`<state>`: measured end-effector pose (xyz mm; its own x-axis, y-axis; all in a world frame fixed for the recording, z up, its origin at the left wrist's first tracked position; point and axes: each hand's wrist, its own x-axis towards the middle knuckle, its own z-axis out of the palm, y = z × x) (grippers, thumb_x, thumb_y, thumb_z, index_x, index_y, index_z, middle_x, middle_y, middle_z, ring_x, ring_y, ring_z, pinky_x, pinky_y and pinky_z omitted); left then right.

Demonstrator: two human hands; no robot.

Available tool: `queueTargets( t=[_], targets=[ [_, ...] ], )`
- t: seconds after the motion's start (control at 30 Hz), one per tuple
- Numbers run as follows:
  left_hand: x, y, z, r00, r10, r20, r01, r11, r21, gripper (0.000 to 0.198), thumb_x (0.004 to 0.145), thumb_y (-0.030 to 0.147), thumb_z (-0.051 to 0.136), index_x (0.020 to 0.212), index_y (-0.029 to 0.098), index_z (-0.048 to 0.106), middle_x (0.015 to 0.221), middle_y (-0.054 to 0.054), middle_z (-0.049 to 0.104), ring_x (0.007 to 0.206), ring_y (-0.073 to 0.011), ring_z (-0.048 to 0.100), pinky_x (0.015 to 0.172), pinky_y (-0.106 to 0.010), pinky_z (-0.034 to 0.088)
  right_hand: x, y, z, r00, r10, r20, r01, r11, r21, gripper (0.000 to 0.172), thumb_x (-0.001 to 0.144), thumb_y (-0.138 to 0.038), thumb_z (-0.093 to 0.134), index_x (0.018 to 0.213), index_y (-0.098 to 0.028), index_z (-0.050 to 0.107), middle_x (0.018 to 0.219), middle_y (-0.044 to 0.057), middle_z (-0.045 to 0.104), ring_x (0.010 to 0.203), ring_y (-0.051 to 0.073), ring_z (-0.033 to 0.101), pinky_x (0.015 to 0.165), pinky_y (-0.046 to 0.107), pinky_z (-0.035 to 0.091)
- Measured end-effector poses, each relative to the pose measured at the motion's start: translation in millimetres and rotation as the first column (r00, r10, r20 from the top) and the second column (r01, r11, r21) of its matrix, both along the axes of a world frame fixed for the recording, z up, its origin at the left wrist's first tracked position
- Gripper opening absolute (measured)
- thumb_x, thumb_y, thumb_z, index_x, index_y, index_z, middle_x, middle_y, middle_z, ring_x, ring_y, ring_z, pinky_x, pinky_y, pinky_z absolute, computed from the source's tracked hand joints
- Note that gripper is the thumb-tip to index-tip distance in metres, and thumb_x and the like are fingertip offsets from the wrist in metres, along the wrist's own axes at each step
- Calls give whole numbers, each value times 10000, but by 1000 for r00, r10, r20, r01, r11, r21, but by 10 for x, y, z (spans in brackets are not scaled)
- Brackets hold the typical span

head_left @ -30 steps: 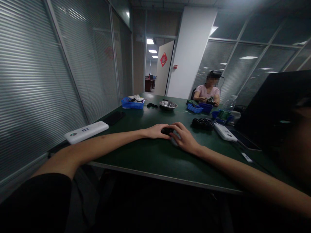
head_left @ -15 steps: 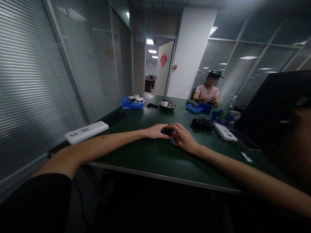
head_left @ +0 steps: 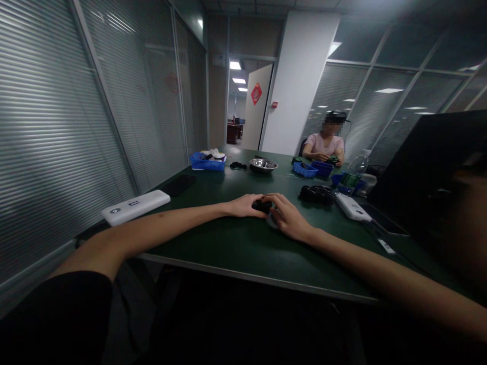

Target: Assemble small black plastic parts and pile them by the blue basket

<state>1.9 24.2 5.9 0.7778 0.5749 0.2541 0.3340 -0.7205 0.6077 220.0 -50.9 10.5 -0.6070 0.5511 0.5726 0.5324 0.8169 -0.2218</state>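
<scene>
Between my hands, low over the green table (head_left: 228, 248), is a small black rounded object (head_left: 262, 205) whose kind I cannot make out. My left hand (head_left: 245, 206) grips it from the left, with the thumb on the near side. From the right, my right hand (head_left: 288, 217) curls over it, fingertips touching its top and right side. A pale, greyish piece (head_left: 272, 220) shows under the right hand's fingers; whether the hand holds it or it lies on the table is unclear.
A white power bank (head_left: 136, 207) lies at left, another (head_left: 353, 207) at right beside a pile of black parts (head_left: 317, 193). Farther back stand a metal bowl (head_left: 263, 165), blue baskets (head_left: 208, 163) and a plastic bottle (head_left: 355, 170). Across the table sits a person (head_left: 325, 144) handling something.
Both my hands stay in the same place around the black object, with barely any shift of the right fingers. The person across the table has slightly moved the item in their hands.
</scene>
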Motion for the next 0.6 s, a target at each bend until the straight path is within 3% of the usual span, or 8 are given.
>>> queueTargets(
  t=[0.3, 0.6],
  targets=[
    [-7, 16, -18, 998, -43, 40, 44, 999, -26, 647, 801, 479, 748, 1338, 162, 578, 1301, -123, 645, 1178, -285, 611, 1001, -402, 455, -11, -10, -6, 997, -70, 25, 69, 997, 39, 329, 1006, -243, 471, 1333, -265, 503, 1300, 108, 565, 1202, 290, 550, 1064, 513, 472],
    [-20, 29, -19, 999, -33, 5, 33, 999, -9, 687, 810, 551, 731, 1352, 163, 569, 1309, -134, 635, 1161, -286, 615, 971, -394, 467, 1, -9, -7, 988, -156, 20, 155, 986, 66, 308, 1016, -387, 529, 1305, -278, 545, 1197, 102, 583, 1103, 291, 585, 947, 483, 535]
  ],
)
